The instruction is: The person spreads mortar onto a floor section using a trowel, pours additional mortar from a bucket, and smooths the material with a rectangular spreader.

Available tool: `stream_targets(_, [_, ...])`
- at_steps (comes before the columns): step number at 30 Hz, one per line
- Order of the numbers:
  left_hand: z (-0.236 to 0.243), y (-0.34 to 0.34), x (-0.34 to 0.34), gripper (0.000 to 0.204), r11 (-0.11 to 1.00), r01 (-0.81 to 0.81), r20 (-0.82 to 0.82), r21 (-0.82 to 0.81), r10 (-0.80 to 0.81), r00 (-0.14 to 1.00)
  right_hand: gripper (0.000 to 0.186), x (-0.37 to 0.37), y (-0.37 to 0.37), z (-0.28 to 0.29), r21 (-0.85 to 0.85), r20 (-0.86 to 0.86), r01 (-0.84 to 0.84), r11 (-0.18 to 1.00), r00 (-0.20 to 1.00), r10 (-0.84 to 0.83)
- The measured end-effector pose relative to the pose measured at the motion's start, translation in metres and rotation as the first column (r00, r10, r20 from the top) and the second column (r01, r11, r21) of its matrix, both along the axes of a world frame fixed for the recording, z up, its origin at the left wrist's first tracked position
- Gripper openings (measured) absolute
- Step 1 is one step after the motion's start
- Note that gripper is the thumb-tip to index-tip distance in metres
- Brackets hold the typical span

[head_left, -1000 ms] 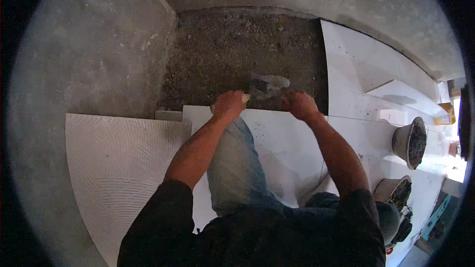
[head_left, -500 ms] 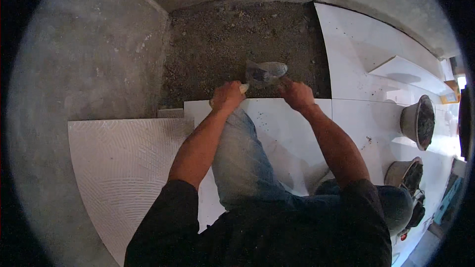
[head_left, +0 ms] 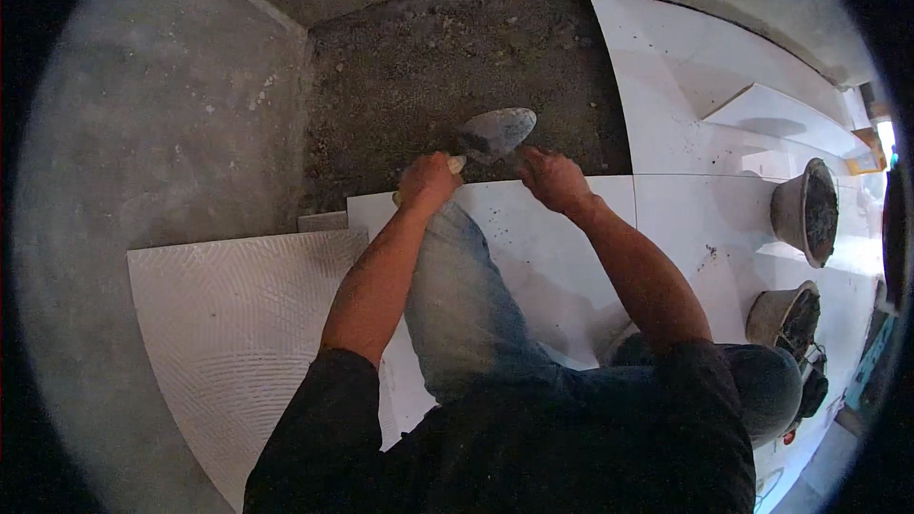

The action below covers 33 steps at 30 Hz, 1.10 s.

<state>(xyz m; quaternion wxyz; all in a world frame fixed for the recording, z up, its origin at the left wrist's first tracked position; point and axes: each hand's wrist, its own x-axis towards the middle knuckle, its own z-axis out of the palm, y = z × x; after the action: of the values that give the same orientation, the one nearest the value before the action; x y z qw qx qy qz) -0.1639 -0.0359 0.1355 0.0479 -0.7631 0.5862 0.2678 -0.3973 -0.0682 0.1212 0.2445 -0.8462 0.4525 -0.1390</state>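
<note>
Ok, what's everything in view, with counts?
Trowel: one, grey, upper centre
Handle: one, cream, centre
Rough bed: one, brown, upper centre
Ridged panel: one, pale, lower left
Laid tiles: several, white, centre, right
Loose slab: one, white, upper right
Buckets: two, grey, right
Boxy item: one, yellow, right edge
Long item: one, turquoise, right edge
Dark clutter: uncounted, black, lower right
Walls: two, grey, left, top
Legs: two, blue jeans, lower centre
Shirt: one, black, bottom
Forearms: two, bare, centre
Left grip: one, bare, around handle
Right grip: one, bare, holding trowel

Black short-sleeved shirt (head_left: 571, 462); faded blue jeans (head_left: 471, 324), pale tan patch along thigh; bare hands (head_left: 427, 183).
</note>
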Motion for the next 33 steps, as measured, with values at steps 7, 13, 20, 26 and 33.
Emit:
stream_targets(7, [-0.006, 0.003, 0.001, 0.034, 0.998, 0.015, 0.073, -0.064, -0.01, 0.997, 0.03, -0.017, -0.035, 0.011, 0.119, -0.468, 0.188, 0.975, 0.876, -0.112])
stream_targets(13, [0.012, 0.005, -0.007, 0.034, 0.998, -0.048, 0.046, -0.035, 0.05, 0.998, 0.033, -0.03, -0.026, 0.034, 0.076, -0.286, 0.228, 0.971, 0.938, -0.197])
stream_targets(20, [0.004, 0.007, -0.005, 0.035, 0.992, 0.075, 0.166, -0.1, -0.058, 0.984, 0.034, 0.006, -0.008, 0.053, 0.185, -0.226, 0.096, 0.978, 0.973, -0.053])
stream_targets(26, [0.012, 0.003, -0.011, 0.033, 0.997, 0.064, 0.14, -0.039, -0.058, 0.988, 0.037, -0.008, -0.021, 0.009, 0.2, -0.35, 0.223, 0.954, 0.926, -0.143])
stream_targets(33, [0.007, 0.008, -0.006, 0.033, 0.993, 0.066, 0.163, -0.099, -0.049, 0.985, 0.038, -0.023, -0.02, 0.019, 0.122, -0.29, 0.165, 0.979, 0.949, -0.123])
